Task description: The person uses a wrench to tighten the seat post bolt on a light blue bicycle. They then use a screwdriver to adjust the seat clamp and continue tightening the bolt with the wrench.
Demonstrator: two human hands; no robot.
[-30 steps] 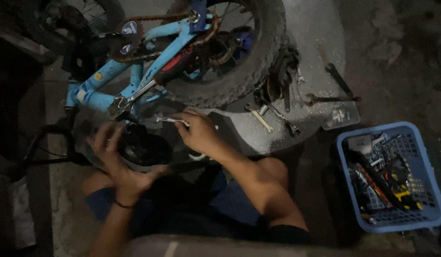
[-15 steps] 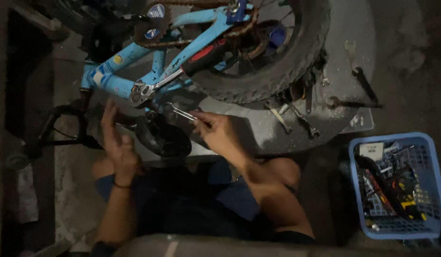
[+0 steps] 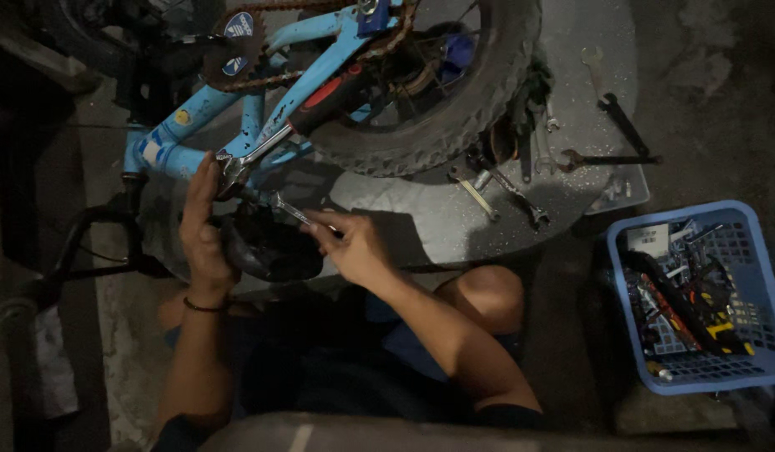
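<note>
- Nearest the camera, the person's bent knee and dark shorts fill the bottom of the view; both bare forearms reach away toward an upturned bicycle.
- The right hand [image 3: 354,247] has its fingers closed on the near end of a small silver spanner [image 3: 289,209], which slants up and left from the grip, its far end close to the seat post area.
- The left hand [image 3: 202,230] is open, fingers straight and pointing away, its palm against the left side of the black bicycle saddle [image 3: 270,249]; it grasps nothing. Its fingertips reach the head of an adjustable wrench.
- That adjustable wrench [image 3: 262,149], with a red and black handle, lies along the light blue bicycle frame [image 3: 195,113], just beyond both hands.
- To the right, near the knee, sits a blue plastic basket [image 3: 622,318] of mixed tools, with a small white rectangular label at its upper left corner.
- Farther off, the knobbly rear tyre [image 3: 454,125] rests on a round grey concrete slab [image 3: 438,222], where loose spanners [image 3: 521,197] lie scattered.
- At the far top, 2 round blue and white stickers [image 3: 234,27] sit on the chain guard.
</note>
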